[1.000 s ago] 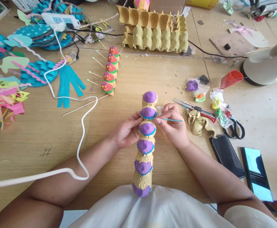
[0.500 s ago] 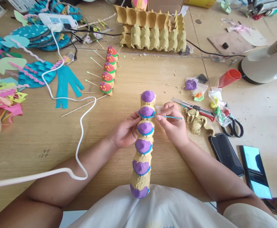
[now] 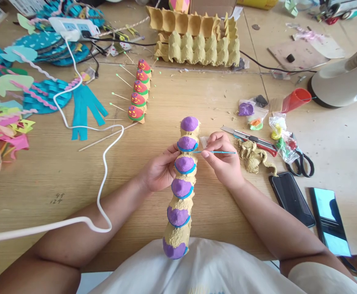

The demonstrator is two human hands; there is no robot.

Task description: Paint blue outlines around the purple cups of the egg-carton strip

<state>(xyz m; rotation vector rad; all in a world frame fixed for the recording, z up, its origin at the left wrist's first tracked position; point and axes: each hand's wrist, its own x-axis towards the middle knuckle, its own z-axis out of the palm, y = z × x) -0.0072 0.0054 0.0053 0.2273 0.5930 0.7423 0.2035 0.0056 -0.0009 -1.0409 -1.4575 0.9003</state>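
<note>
A long strip of egg carton cups (image 3: pixel 181 175) runs away from my body. Each cup is capped with purple clay (image 3: pixel 185 143), and most caps carry a blue band along their lower rim. My left hand (image 3: pixel 161 169) grips the strip from its left side near the second and third cups, its fingertips partly behind it. Between the thumb and fingers of my right hand (image 3: pixel 224 161) is a thin blue stick (image 3: pixel 219 152), its tip pointing left at the strip's edge just under the second cap.
Beyond lies a row of red and green carton cups (image 3: pixel 140 87) with pins. Egg cartons (image 3: pixel 201 49) stand at the back. To the right are a utility knife (image 3: pixel 251 141), scissors (image 3: pixel 300 159), clay bags (image 3: pixel 253 112) and phones (image 3: pixel 292 199). A white cable (image 3: pixel 105 163) crosses the left side.
The carton strip has swung slightly, its near end shifting left. The stick's tip has moved from the second cap's blue band to just below it at the right edge.
</note>
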